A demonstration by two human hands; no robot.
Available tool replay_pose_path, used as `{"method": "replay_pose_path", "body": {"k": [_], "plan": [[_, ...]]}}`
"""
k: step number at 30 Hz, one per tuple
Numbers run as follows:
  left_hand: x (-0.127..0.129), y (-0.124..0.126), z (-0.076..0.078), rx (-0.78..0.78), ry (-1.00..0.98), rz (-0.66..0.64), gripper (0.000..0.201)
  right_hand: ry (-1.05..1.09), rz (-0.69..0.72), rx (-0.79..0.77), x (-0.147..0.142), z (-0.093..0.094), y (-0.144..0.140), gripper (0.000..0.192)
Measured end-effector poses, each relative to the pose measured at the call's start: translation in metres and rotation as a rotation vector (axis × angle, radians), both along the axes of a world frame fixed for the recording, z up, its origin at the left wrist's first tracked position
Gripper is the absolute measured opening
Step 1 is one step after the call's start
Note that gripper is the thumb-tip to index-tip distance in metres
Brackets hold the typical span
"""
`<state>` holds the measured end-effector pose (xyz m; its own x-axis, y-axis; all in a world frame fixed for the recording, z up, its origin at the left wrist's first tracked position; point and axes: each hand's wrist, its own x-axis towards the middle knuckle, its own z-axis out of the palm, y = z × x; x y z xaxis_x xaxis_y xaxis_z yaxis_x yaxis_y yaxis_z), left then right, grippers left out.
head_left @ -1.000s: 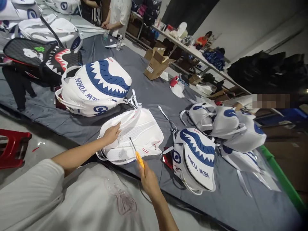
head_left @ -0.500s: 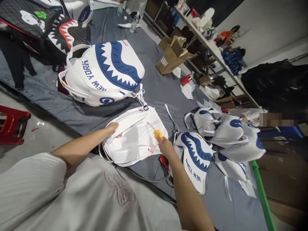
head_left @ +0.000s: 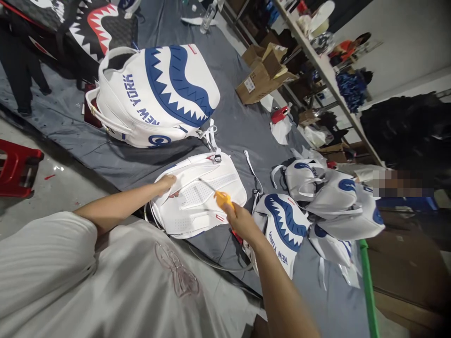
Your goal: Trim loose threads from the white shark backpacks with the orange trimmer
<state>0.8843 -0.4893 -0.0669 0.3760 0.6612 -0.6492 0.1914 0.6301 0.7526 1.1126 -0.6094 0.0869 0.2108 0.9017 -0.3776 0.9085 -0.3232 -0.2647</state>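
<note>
A white backpack (head_left: 207, 216) lies in front of me with its padded, perforated back panel up. My left hand (head_left: 167, 184) is closed on a shoulder strap at its left end, with some fingers hidden beneath the strap. An orange air blow gun (head_left: 222, 199) with a thin metal nozzle is gripped in my right hand (head_left: 241, 222). Its nozzle points left over the back panel, seemingly just above the surface. Below the bag runs a grey hose (head_left: 225, 269), its end hidden near my right wrist.
Beyond it stands a stuffed white backpack (head_left: 165, 94) with blue shark-mouth print. More white bags (head_left: 331, 192) are piled at right, beside a person's arm. A cardboard box (head_left: 264, 75), a plastic bottle (head_left: 208, 18) and a dark checkered bag (head_left: 120, 33) are farther off. A red stool (head_left: 17, 169) is at left.
My right hand has brought the blow gun slightly left and down over the back panel. My left hand stays on the strap. The view has shifted a little.
</note>
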Motion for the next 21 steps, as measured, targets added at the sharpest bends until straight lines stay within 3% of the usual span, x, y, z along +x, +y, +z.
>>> {"method": "replay_pose_path", "body": {"k": [1, 3, 6, 7, 10, 13, 17, 19, 21], "plan": [[0.002, -0.008, 0.001, 0.072, 0.021, 0.004, 0.037, 0.039, 0.013, -0.044, 0.002, 0.002, 0.001, 0.043], [0.007, -0.029, 0.002, 0.367, 0.122, -0.053, 0.04, 0.005, 0.004, -0.042, 0.007, 0.005, 0.005, 0.043], [0.02, -0.062, -0.001, 0.954, 0.391, -0.345, 0.051, -0.214, -0.044, 0.043, 0.006, 0.006, 0.015, 0.039], [0.024, -0.069, -0.002, 1.064, 0.484, -0.452, 0.054, -0.243, -0.036, 0.027, 0.001, 0.005, 0.016, 0.039], [0.031, -0.074, -0.007, 1.118, 0.644, -0.624, 0.057, -0.135, 0.097, -0.093, -0.02, 0.0, 0.008, 0.041], [0.026, -0.07, -0.005, 1.164, 0.67, -0.606, 0.054, -0.106, 0.132, -0.135, -0.018, 0.001, -0.004, 0.045], [0.026, -0.087, 0.008, 1.33, 0.526, -0.491, 0.053, -0.371, -0.125, -0.117, 0.042, 0.008, -0.008, 0.05], [0.037, -0.108, 0.011, 1.391, 0.393, -0.614, 0.062, -0.409, -0.202, -0.148, 0.072, 0.009, -0.011, 0.054], [0.053, -0.128, 0.008, 1.359, 0.371, -0.785, 0.076, -0.416, -0.238, -0.178, 0.085, 0.008, -0.019, 0.056]]}}
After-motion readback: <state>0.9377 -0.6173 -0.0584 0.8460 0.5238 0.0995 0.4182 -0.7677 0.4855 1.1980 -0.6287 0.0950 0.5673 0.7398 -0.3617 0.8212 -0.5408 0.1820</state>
